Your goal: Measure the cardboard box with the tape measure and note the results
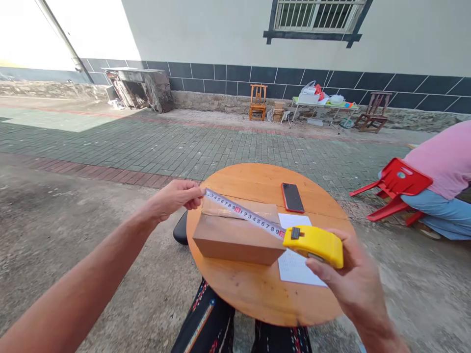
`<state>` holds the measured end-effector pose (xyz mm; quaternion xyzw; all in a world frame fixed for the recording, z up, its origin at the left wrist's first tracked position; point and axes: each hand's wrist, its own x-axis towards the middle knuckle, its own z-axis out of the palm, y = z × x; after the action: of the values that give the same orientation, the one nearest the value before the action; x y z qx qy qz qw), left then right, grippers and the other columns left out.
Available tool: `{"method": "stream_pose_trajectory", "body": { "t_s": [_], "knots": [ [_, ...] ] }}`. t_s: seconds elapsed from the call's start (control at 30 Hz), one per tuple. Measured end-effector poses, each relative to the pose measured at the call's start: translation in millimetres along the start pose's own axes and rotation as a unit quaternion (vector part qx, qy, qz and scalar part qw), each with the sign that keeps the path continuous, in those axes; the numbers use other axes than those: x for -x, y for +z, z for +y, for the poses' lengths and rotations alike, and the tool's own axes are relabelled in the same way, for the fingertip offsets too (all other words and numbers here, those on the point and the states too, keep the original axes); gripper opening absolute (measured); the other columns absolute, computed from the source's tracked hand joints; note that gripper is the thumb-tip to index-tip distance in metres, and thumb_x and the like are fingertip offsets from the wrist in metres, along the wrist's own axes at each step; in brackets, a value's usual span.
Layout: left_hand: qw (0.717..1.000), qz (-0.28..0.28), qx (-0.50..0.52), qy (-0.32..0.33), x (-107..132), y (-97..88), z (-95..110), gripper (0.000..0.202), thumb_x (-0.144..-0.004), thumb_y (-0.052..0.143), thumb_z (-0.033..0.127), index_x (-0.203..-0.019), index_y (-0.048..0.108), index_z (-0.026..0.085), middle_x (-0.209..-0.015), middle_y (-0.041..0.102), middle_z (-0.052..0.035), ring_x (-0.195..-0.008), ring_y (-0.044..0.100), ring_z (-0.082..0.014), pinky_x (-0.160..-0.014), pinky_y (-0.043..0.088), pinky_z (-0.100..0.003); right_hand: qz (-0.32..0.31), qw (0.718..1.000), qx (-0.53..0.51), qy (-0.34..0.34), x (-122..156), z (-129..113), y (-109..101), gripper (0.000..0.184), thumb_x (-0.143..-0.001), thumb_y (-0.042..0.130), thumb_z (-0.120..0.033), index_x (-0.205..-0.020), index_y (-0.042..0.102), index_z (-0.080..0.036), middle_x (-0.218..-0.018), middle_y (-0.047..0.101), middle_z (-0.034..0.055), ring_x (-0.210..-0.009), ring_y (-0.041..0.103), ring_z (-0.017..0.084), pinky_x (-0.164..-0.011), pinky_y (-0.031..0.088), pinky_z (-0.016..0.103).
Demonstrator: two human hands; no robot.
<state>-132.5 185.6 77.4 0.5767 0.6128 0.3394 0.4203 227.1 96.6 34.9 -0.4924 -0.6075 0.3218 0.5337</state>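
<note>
In my right hand [358, 277] is a yellow tape measure [318, 245], its case gripped between thumb and fingers. The pulled-out blade [253, 217] runs up and left, slanting above a closed brown cardboard box [239, 240]. My left hand [180, 200] pinches the blade's free end near the box's far left corner. Red marks stand out on the blade, one at its middle and one beside the case. Whether the blade touches the box, I cannot tell. A sheet of paper [300, 269] lies right of the box, partly covered by the tape measure.
The round wooden table [253, 301] also bears a red-edged phone [293, 198]. At right, a person in a pink top [449, 157] bends over by a red plastic chair [401, 184]. Along the wall stand a wooden chair [258, 103] and a laden folding table [324, 104].
</note>
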Motion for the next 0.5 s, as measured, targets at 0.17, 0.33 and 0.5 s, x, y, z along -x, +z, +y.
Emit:
{"method": "stream_pose_trajectory", "body": {
  "t_s": [0.17, 0.33, 0.5],
  "knots": [
    [0.996, -0.050, -0.045, 0.058, -21.9, 31.1, 18.5, 0.031, -0.069, 0.064, 0.047, -0.061, 0.061, 0.018, -0.059, 0.059, -0.0006, -0.058, 0.050, -0.0129, -0.057, 0.037, -0.026, 0.028, 0.976, 0.165, -0.140, 61.1, -18.9, 42.8, 0.045, -0.078, 0.074, -0.036, -0.119, 0.062, -0.023, -0.103, 0.068, 0.0077, -0.079, 0.068, 0.021, -0.068, 0.059, 0.031],
    [0.992, -0.045, -0.071, 0.097, -43.1, 57.5, 23.1, 0.033, -0.070, 0.063, 0.044, -0.054, 0.050, 0.019, -0.052, 0.040, 0.0054, -0.053, 0.034, -0.0094, -0.052, 0.023, -0.025, 0.082, 0.957, 0.231, -0.156, 81.6, -15.4, 84.3, 0.051, -0.086, 0.065, -0.031, -0.134, 0.055, -0.020, -0.132, 0.060, 0.0143, -0.117, 0.064, 0.029, -0.084, 0.060, 0.037],
    [0.987, -0.082, -0.086, 0.106, -46.6, 72.2, 13.5, 0.033, -0.071, 0.061, 0.045, -0.054, 0.051, 0.018, -0.053, 0.035, 0.0057, -0.051, 0.029, -0.0093, -0.049, 0.019, -0.026, 0.078, 0.975, 0.195, -0.066, 97.3, -24.2, 101.8, 0.065, -0.078, 0.069, -0.027, -0.140, 0.052, -0.021, -0.134, 0.063, 0.0114, -0.120, 0.064, 0.032, -0.097, 0.056, 0.041]
  ]
}}
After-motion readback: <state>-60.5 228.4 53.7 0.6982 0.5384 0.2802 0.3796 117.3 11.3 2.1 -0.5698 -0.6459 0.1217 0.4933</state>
